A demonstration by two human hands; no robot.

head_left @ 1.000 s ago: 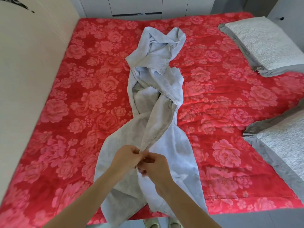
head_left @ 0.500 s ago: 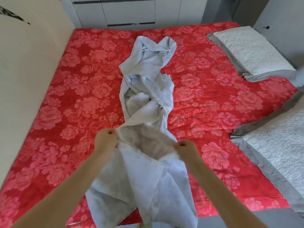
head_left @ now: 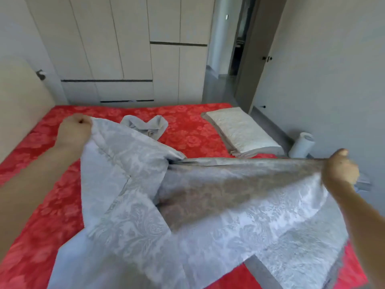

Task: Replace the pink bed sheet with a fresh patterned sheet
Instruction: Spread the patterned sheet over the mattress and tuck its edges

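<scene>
The patterned sheet (head_left: pixel 208 205) is held spread across the frame's centre, gripped by the left hand (head_left: pixel 73 132) and right hand (head_left: pixel 339 172). Its bunched far end (head_left: pixel 145 126) could snag, leaving it crooked over the red bed (head_left: pixel 187 122).

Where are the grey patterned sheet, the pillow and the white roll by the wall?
grey patterned sheet (head_left: pixel 208 230): head view, on the lifted, spread cloth between the hands.
pillow (head_left: pixel 239 130): head view, on its white quilted top.
white roll (head_left: pixel 302 146): head view, on its side, beyond the bed.
</scene>
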